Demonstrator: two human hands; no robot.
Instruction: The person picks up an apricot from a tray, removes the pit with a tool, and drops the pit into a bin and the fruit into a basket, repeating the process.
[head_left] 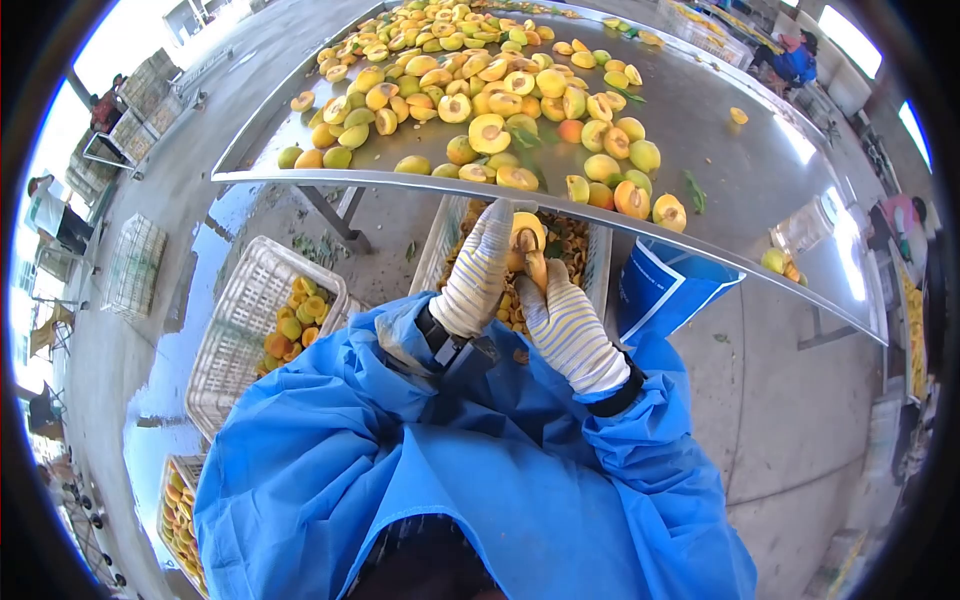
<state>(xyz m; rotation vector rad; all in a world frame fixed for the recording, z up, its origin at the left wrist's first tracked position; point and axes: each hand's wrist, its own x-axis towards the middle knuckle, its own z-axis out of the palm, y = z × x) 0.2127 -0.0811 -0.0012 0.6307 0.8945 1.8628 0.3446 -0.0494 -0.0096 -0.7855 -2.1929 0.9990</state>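
My left hand (477, 272), in a striped glove, holds a halved yellow fruit (527, 234) with its cut face up, just in front of the table edge. The fingers of my right hand (572, 335), gloved too, are pinched on a small brownish tool or piece (537, 268) against the lower side of that fruit; I cannot make out which it is. Below both hands stands a crate (598, 262) with brown and orange fruit scraps in it. Many halved fruits (489, 133) lie on the metal table (400, 179) beyond my hands.
A white crate (225, 350) of fruit halves stands at the left, another (172, 520) lower down. A blue bin (660, 290) is under the table at the right. On the table's right end lies a clear container (803, 228). Several people are in the background on both sides.
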